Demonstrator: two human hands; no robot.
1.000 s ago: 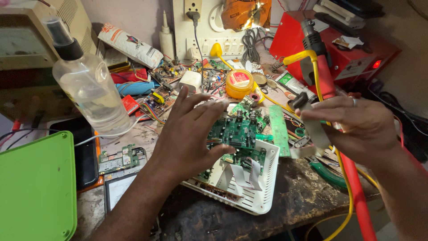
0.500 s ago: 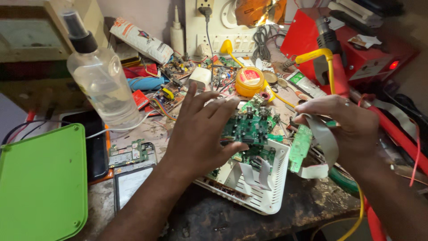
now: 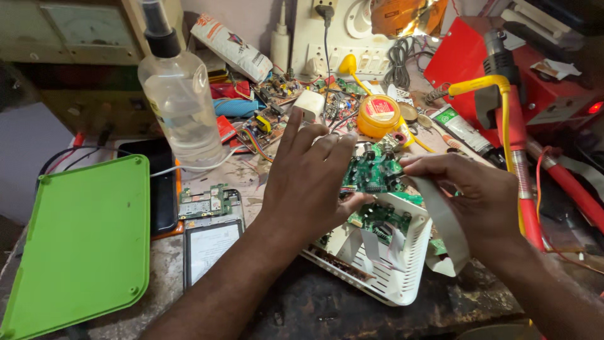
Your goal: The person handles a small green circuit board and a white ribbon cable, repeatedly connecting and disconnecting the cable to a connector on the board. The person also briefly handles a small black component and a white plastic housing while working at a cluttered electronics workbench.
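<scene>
The left hand [image 3: 308,182], fingers spread, steadied the fragile green circuit board [image 3: 372,173]; the right hand [image 3: 472,195] pinched its limp ribbon cable [image 3: 443,220].

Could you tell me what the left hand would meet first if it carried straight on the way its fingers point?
Probably the small white adapter block just beyond the left hand, then loose circuit boards behind it; depth is uncertain.

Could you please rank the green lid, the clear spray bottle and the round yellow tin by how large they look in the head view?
1. Green lid, largest, though it lies nearest the camera.
2. Clear spray bottle.
3. Round yellow tin, smallest, though it sits farther back on the bench.
</scene>
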